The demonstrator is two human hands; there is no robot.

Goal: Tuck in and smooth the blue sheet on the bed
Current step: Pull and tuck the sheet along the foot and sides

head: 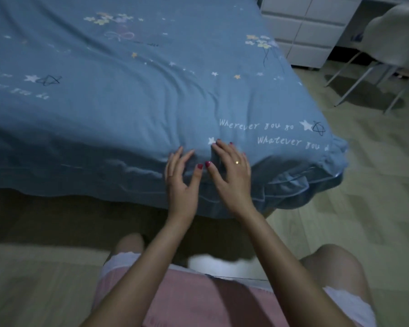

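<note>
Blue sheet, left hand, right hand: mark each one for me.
blue sheet (128, 95), head view, flat top area.
left hand (181, 185), head view, back of hand.
right hand (232, 178), head view, back of hand.

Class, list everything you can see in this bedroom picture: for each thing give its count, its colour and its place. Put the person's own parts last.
blue sheet: one, blue with stars, flowers and white writing, covering the bed, creased near the front edge.
drawer unit: one, white, top right beside the bed.
chair: one, pale seat on thin metal legs, far right.
floor: pale wood, around the bed.
left hand: one, fingers spread, on the sheet's front edge.
right hand: one, gold ring, flat on the sheet beside the left.
</note>
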